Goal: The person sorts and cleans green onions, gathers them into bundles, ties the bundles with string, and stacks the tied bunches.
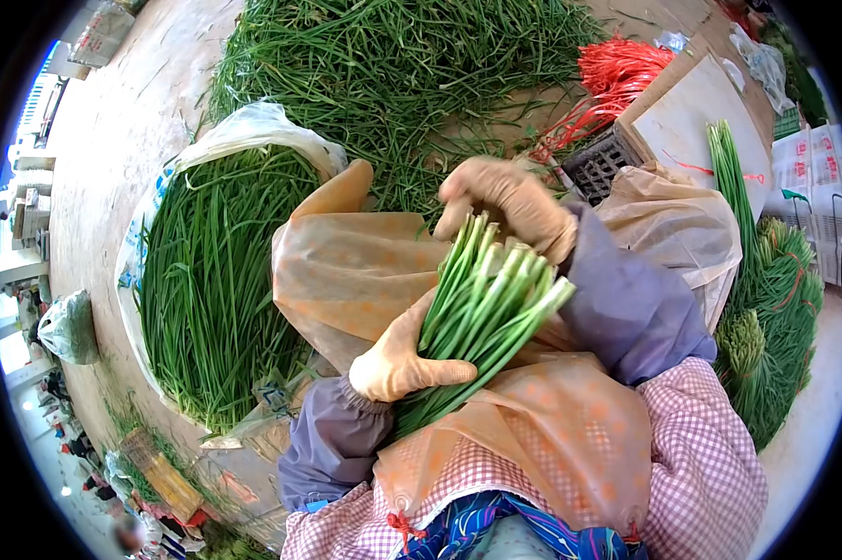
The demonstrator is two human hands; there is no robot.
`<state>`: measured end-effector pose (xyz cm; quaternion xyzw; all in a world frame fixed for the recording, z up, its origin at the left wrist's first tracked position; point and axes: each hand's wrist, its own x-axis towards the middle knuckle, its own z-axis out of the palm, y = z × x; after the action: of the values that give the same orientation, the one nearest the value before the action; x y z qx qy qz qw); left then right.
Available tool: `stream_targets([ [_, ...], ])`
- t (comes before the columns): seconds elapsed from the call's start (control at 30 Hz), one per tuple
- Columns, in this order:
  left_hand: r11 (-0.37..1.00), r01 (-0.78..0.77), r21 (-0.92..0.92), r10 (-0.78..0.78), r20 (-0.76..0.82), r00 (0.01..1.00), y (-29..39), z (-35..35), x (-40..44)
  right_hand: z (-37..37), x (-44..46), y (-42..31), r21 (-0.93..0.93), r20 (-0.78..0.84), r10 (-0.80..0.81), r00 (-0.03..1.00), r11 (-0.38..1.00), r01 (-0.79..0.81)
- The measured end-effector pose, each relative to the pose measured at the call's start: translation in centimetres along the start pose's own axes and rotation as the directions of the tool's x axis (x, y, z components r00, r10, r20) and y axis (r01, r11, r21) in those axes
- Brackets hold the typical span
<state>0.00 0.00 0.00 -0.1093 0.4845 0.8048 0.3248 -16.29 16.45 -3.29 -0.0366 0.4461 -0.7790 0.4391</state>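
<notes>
Green stalk bundle, pale-ended, tilted

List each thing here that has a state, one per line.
Left hand: gloved, closed around stalks
Right hand: gloved, curled, blurred; grip unclear
Held bunch: gathered, no tie visible
Large plastic bag: open, full of greens
Greens pile: loose, spread out
Red strips: heaped loosely
Greens at right: bundled, red ties visible
</notes>
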Motion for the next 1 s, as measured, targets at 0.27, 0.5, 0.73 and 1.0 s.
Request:
stream_targets([
  [0.27, 0.958, -0.081, 0.275, 0.164, -0.294, 0.942, -2.0, 0.5, -0.1, 0.0, -5.9, -3.3, -0.416, -0.087, -0.361, 0.928, 0.86, 0.296],
  [0.5, 0.872, -0.052, 0.486, 0.244, -0.339, 0.909, -2.0, 0.8, -0.4, 1.1, -5.2, -1.7, -0.836, 0.233, -0.499, 0.835, 0.336, 0.435],
  [0.73, 0.862, 0.052, 0.504, 0.186, -0.41, 0.893, -1.6, 1.1, -0.5, 2.8, -4.3, -1.8, -0.774, 0.627, -0.492, 0.605, -0.304, 0.555],
  [1.0, 0.872, -0.025, 0.488, 0.206, -0.32, 0.925, -1.7, 0.6, -0.7, 3.4, -2.9, 0.0, -0.714, 0.699, -0.286, 0.656, -0.335, 0.615],
])
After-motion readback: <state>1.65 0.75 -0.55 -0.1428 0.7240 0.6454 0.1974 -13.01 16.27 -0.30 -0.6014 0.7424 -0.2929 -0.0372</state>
